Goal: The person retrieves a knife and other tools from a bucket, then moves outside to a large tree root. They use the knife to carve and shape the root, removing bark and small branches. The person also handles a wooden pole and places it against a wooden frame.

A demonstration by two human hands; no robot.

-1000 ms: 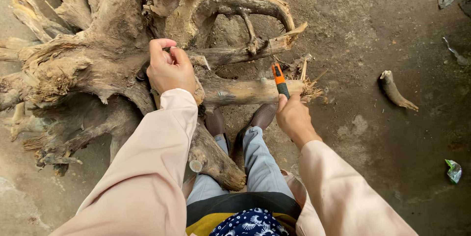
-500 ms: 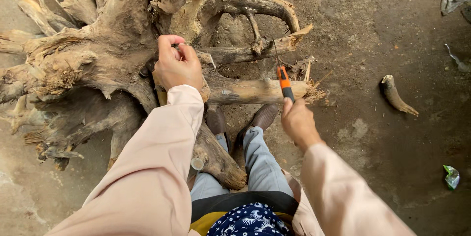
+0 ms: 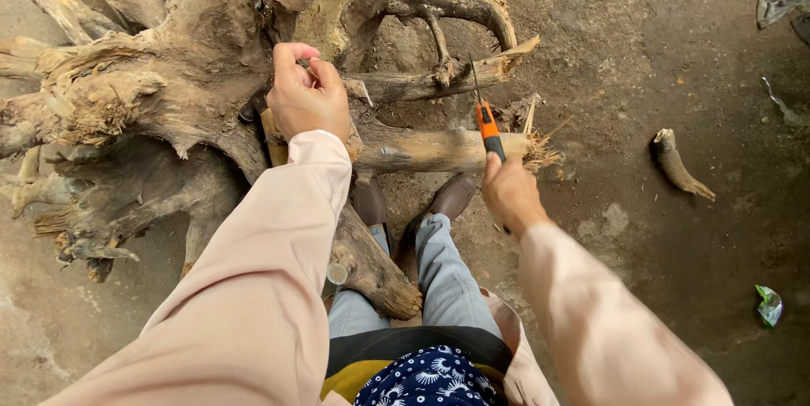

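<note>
The left hand (image 3: pixel 305 100) is closed on the upper part of a large gnarled root stump (image 3: pixel 160 94), while the right hand (image 3: pixel 509 193) is clamped on the orange-and-black handle of a small saw (image 3: pixel 484 119), its blade standing against a splintered, cut root branch (image 3: pixel 439 148). The stump rests on a bare dirt floor (image 3: pixel 641 60), directly in front of the person's brown shoes (image 3: pixel 451 197). Farther right lie a loose wood piece (image 3: pixel 677 165) and a green scrap (image 3: pixel 769 305).

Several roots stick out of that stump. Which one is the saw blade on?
The upper, thinner root, with the splintered tip pointing right. The saw in the right hand crosses it, while the thicker log-like root below lies beside the orange handle.
</note>
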